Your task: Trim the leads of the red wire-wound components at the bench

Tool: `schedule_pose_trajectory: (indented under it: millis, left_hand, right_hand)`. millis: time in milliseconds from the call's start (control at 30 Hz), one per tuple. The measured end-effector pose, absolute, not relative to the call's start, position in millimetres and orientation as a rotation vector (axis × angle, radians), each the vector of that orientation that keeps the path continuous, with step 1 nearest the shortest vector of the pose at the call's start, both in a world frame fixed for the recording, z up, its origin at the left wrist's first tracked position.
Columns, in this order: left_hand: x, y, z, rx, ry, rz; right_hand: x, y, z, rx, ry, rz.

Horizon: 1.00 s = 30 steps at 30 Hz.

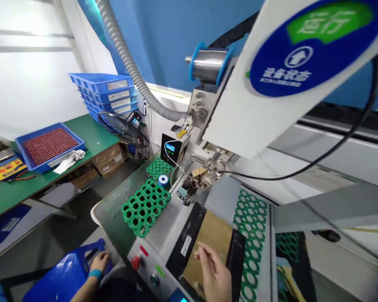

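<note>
Head camera: clock directions run from the middle of the tan fixture plate [216, 230], which lies flat between two black side strips [187, 236] on the soldering machine. At six o'clock, the right hand [214, 272] is over the plate, fingers bent with thumb and forefinger close together; whether they pinch something small or touch the plate, I cannot tell. Toward eight, the left hand [101, 261], its wrist in a blue band [95, 274], is beside the blue plastic stool [55, 277], fingers half curled; its grip cannot be told. At three o'clock lies a green circuit-board panel [254, 232] with round openings; near ten, a similar perforated panel [144, 205]. Just before twelve stands the soldering head [204, 174]. Between eight and nine, a red button [135, 262] projects.
</note>
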<state>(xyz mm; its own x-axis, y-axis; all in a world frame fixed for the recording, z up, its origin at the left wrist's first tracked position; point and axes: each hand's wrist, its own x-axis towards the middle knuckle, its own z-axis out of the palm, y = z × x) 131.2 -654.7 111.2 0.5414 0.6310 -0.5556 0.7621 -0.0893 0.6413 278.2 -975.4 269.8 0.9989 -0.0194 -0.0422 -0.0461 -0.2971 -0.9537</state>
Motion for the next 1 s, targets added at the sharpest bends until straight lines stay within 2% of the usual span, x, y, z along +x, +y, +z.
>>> schedule_pose_trajectory:
  millis: [100,233,333,433,533,800,900,1000]
  left_hand:
    - [165.7,-595.9,111.6,1.631,1.276,0.001]
    - [228.5,-540.7,126.1,1.529,1.182,0.191]
    - [278.0,-531.8,148.0,1.512,0.995,0.232]
    - [317.9,-547.9,174.6,1.506,0.761,0.198]
    - [346.5,-572.4,198.7,1.493,0.539,0.144]
    - [414.0,-611.1,265.4,1.473,0.105,0.087]
    - [434.8,-626.4,299.0,1.569,-0.073,0.088]
    - [453.4,-641.8,331.2,1.606,-0.245,0.118]
  right_hand:
    - [289.3,-941.0,275.6,-1.909,0.050,0.023]
    - [292.6,-890.8,279.5,-1.936,0.019,0.031]
    - [291.2,-858.7,285.0,-1.979,-0.043,0.079]
    - [303.1,-845.2,301.3,-2.028,-0.104,-0.024]
    - [334.8,-855.8,341.3,-2.190,-0.207,-0.250]
    - [421.4,-871.1,514.8,-2.528,-0.853,-1.124]
    - [447.5,-855.9,550.8,-2.719,-1.227,-1.352]
    - [469.9,-845.1,565.8,-2.954,-1.374,-1.446]
